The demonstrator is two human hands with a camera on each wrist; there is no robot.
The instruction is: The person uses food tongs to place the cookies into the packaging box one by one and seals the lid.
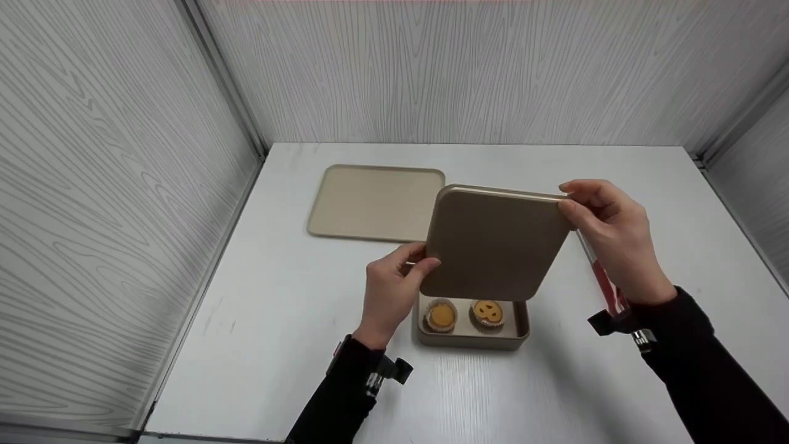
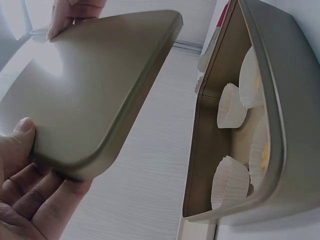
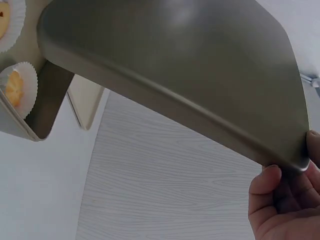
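A flat bronze-gold lid (image 1: 496,246) is tilted up above a matching rectangular tin (image 1: 471,341). My left hand (image 1: 392,290) pinches the lid's lower left side between thumb and fingers. At its upper right corner, my right hand (image 1: 619,240) grips the rim the same way. Inside the tin, a round cookie (image 1: 441,316) and a pretzel-shaped cookie (image 1: 488,312) sit in white paper cups. The lid hides the back of the tin in the head view; several paper cups (image 2: 230,182) show there from the left wrist.
Behind the lid lies a shallow beige tray (image 1: 376,203) on the white table (image 1: 265,296), partly covered by the lid in the head view. A red-handled tool (image 1: 604,287) lies at the right, partly behind my right wrist. Wood-grained panels (image 1: 431,74) enclose the table.
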